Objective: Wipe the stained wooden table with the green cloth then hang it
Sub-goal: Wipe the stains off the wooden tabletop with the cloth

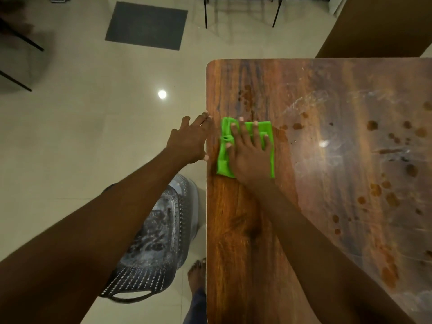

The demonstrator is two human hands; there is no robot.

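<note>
A folded green cloth (224, 157) lies flat on the wooden table (245, 230) near its left edge. My right hand (249, 153) presses down on the cloth with fingers spread and straight. My left hand (189, 141) rests against the table's left edge beside the cloth, its fingers extended. Brown stains (374, 190) dot the glossy right part of the tabletop, and a few more (245, 95) sit just beyond the cloth.
A perforated plastic basket (154, 244) stands on the tiled floor left of the table, under my left arm. My bare foot (197, 272) is by the table edge. A dark mat (147, 25) and chair legs (275, 15) lie farther off.
</note>
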